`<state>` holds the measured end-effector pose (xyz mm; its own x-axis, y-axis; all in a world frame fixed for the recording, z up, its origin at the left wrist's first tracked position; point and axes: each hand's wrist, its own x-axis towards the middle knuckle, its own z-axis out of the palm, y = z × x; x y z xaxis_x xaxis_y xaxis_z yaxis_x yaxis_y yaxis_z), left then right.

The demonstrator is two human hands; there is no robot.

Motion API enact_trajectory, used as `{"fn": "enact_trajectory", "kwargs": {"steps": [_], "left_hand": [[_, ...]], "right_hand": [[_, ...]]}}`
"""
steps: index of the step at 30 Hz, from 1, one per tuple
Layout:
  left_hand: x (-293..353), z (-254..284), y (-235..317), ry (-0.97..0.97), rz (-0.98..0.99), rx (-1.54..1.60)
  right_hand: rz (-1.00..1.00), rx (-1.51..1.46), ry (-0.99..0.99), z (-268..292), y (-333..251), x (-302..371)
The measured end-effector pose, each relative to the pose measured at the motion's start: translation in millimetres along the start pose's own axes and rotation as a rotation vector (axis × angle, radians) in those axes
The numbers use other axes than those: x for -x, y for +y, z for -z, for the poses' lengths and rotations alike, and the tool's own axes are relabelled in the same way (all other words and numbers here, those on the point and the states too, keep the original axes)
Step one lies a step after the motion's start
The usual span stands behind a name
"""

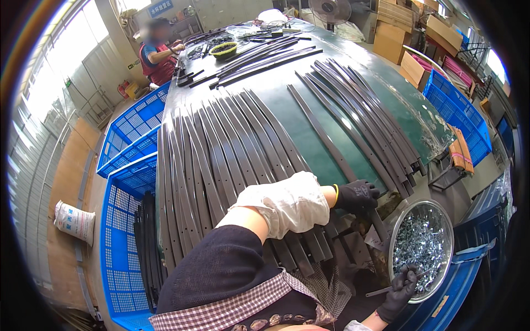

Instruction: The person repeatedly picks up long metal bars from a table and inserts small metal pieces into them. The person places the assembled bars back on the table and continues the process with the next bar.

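My left hand [356, 197], in a black glove, is wrapped round the near part of a long dark metal strip [320, 129] on the green table. The strip's near end [379, 225] sticks out past the table edge. My right hand [399, 292], also gloved in black, closes on a thin metal rod [381, 292] at the near rim of a round bowl [450, 243]. A heap of small shiny metal clips [418, 243] fills the bowl. What exactly the rod is, I cannot make out.
Rows of dark strips lie left [221, 143] and right [370, 116] on the green table [400, 91]. Blue crates [118, 248] line its left side; another blue crate [458, 113] stands right. A co-worker [157, 55] is at the far left, near a yellow basket [223, 51].
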<state>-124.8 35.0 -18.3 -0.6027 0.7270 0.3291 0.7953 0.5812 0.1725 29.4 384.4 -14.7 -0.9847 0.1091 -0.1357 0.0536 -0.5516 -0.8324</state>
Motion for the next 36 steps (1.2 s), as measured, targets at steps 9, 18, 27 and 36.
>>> {"fn": "enact_trajectory", "kwargs": {"steps": [9, 18, 27, 36], "left_hand": [[-5.1, 12.6, 22.6, 0.045, -0.089, 0.248], [19.1, 33.1, 109.0, -0.154, -0.175, 0.579], [36.1, 48.5, 114.6, -0.255, -0.453, -0.062], [7.3, 40.5, 100.1, -0.233, -0.354, 0.038]], "right_hand": [[0.083, 0.429, -0.093, -65.5, 10.3, 38.8], [0.251, 0.671, -0.194, -71.6, 51.0, 56.2], [-0.218, 0.310, -0.362, -77.7, 61.7, 61.2], [-0.074, 0.562, -0.350, -67.1, 66.6, 56.4]]}}
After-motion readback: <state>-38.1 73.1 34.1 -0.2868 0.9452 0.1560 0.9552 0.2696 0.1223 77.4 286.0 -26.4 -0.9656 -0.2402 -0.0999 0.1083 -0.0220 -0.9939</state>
